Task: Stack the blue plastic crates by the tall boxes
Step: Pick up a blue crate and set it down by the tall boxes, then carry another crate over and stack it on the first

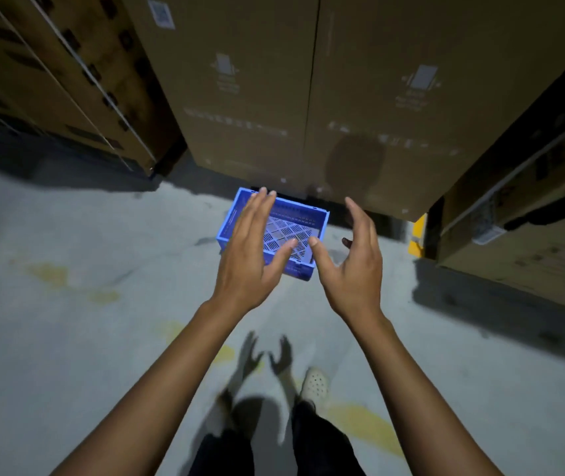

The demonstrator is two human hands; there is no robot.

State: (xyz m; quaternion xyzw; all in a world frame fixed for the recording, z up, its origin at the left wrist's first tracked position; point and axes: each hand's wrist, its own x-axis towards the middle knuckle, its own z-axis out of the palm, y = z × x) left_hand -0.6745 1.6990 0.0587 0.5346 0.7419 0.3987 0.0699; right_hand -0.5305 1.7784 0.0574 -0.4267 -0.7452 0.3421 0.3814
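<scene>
Head view: your left hand [251, 255] and right hand [353, 266] hover spread and empty above the blue crate [305, 218], which sits on the floor against the tall boxes [308, 97]; misjudging in this dimness could jam your fingers.

A grey concrete floor [68, 338] is seen, marked with worn yellow paint patches [367, 424] and faded yellowish stains. The light is dim, and soft shadows are cast across the floor at the right and near the bottom centre. More brown cardboard cartons [50, 80] are stacked at the left, bound with pale straps [81, 67]. Further strapped cartons [531, 218] are set at the right, and a yellow corner piece [416, 240] is visible just beside them at floor level.
</scene>
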